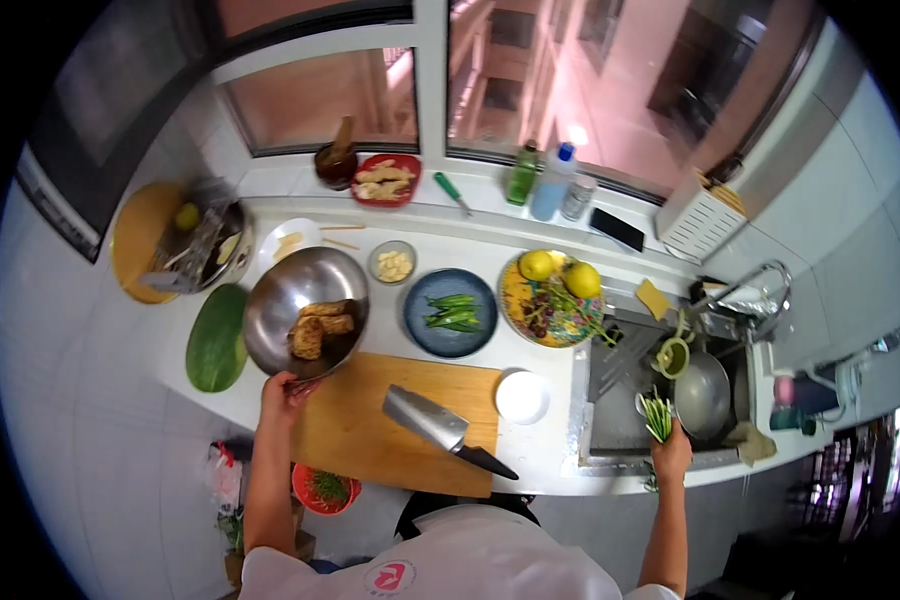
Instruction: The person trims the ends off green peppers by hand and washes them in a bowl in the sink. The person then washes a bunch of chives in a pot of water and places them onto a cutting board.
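My left hand (284, 394) is closed on the near rim of a steel mixing bowl (280, 285), which sits tilted at the back left of the cutting board. Several browned chunks of food (315, 333), perhaps meat, lie inside it. Over the sink's near side, my right hand (674, 455) grips a bunch of cut green stalks (657, 415). A cleaver (425, 416) rests on the wooden cutting board (345, 425), its black handle reaching past the board's right edge. Green peppers (453, 312) lie on a blue plate (485, 342) behind the board.
The sink (610, 435) holds a wok (705, 395) and a green-handled strainer or cup (673, 358). A white bowl (522, 397) stands beside the board. A patterned fruit plate (515, 305), a small garlic bowl (392, 262) and a large green melon (216, 340) share the counter. Bottles (553, 183) line the windowsill.
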